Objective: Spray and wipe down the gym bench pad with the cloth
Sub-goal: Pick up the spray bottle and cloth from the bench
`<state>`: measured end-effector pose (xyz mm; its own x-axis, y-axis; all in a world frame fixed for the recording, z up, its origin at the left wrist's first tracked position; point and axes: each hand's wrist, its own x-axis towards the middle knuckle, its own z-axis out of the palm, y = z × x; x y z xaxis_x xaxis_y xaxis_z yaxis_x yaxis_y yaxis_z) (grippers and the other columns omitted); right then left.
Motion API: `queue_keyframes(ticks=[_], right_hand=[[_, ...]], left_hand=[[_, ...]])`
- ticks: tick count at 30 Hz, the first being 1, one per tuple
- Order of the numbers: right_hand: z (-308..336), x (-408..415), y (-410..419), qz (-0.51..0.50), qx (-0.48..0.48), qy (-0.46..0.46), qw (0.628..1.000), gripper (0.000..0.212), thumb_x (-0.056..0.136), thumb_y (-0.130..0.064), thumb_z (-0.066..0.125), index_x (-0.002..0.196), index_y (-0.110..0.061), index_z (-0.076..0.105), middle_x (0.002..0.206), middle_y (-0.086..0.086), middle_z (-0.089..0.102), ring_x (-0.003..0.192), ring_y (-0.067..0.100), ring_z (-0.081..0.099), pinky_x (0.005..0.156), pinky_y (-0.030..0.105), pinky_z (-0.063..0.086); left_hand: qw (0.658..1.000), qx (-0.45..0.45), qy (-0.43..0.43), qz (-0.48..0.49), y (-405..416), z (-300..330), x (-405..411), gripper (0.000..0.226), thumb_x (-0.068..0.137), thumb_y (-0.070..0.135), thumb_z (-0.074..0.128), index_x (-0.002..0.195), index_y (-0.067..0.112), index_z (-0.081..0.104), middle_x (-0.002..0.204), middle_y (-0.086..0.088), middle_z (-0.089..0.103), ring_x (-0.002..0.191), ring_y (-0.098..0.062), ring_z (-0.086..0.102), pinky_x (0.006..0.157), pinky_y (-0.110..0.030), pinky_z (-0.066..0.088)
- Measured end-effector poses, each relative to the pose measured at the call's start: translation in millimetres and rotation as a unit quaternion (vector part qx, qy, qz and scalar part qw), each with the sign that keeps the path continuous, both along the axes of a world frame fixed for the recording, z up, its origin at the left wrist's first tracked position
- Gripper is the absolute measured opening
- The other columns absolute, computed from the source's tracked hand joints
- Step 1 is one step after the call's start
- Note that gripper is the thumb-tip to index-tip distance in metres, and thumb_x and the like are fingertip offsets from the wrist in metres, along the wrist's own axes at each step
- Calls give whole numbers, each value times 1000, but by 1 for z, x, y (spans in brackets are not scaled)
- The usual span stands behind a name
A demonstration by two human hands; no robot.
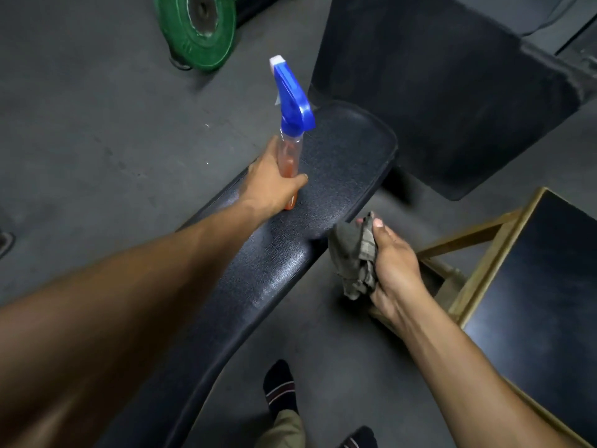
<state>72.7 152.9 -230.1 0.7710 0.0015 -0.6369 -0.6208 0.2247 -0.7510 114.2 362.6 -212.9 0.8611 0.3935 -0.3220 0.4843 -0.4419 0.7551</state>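
A long black textured bench pad [336, 169] runs from the lower left to the upper middle of the head view. My left hand [271, 182] grips a clear spray bottle [290, 124] with orange liquid and a blue trigger head, held upright over the pad's left side, nozzle pointing up and away. My right hand [392, 266] is closed on a crumpled grey cloth [353, 253], just off the pad's right edge, above the floor.
A green weight plate [200, 27] leans at the top left. A dark mat [452, 92] lies beyond the bench. A wooden-framed stool with a black top [542, 302] stands at the right. My socked feet [279, 388] are on the grey floor below.
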Motion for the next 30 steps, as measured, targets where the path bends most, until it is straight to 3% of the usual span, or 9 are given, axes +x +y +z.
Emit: queue_keyframes(ticks=[4,8,11,14,16,18,22,28,30], right_hand=[[7,-12,-21,5,39,29,999,27,107,-32,55,92,-14,70,77,9,71,68,23,66,75,40,55],[14,-23,-59,11,60,40,997,26,103,-31,61,125,-18,65,94,13,76,79,28,70,84,51,57],[27,-33,-93,29,59,39,997,25,98,-20,69,122,-25,64,80,6,70,60,17,64,58,34,56],[42,-46,-133,38,64,35,997,37,85,-10,79,116,-27,68,93,17,63,74,28,62,72,47,53],[54,-55,-162,28,56,24,998,43,82,-1,77,114,-28,69,101,19,62,89,36,59,83,67,50],[69,-63,-196,16,39,5,999,46,85,6,72,116,-27,68,100,17,68,86,34,66,79,67,58],[103,-72,-263,-32,-35,-39,998,47,90,12,61,114,-28,67,93,7,73,70,23,70,62,35,60],[118,-68,-340,-73,-204,-100,971,50,91,2,58,124,-35,65,102,2,71,90,37,69,81,63,59],[118,-63,-356,-76,-291,-143,943,51,83,-12,59,121,-46,64,113,-15,72,104,23,71,93,62,58]], left_hand=[[999,31,5,-20,-26,8,-22,48,81,35,72,124,30,52,111,4,67,104,-27,66,94,-41,54],[998,49,-5,-36,-65,13,-53,41,74,48,64,110,35,51,110,1,65,103,-28,63,91,-51,55],[998,32,-2,-45,-103,16,-75,37,74,48,66,104,31,52,106,3,65,101,-26,63,90,-51,54],[998,-6,-18,-56,-143,22,-91,39,72,45,67,107,32,55,104,5,67,101,-21,66,92,-48,56],[997,-32,-30,-64,-170,30,-95,33,78,30,72,108,26,58,96,5,67,87,-7,68,80,-31,58],[995,-53,-46,-78,-202,47,-96,24,83,12,72,103,16,60,82,-1,64,68,-7,64,55,-18,50],[987,-77,-86,-111,-257,80,-86,22,75,23,70,92,19,57,79,-6,65,68,-24,65,62,-34,58],[971,-112,-126,-170,-340,106,-66,30,74,24,67,100,11,57,98,-12,66,80,-24,65,66,-29,53],[965,-120,-131,-193,-363,105,-62,29,76,22,68,101,10,58,98,-11,67,83,-22,65,67,-24,52]])
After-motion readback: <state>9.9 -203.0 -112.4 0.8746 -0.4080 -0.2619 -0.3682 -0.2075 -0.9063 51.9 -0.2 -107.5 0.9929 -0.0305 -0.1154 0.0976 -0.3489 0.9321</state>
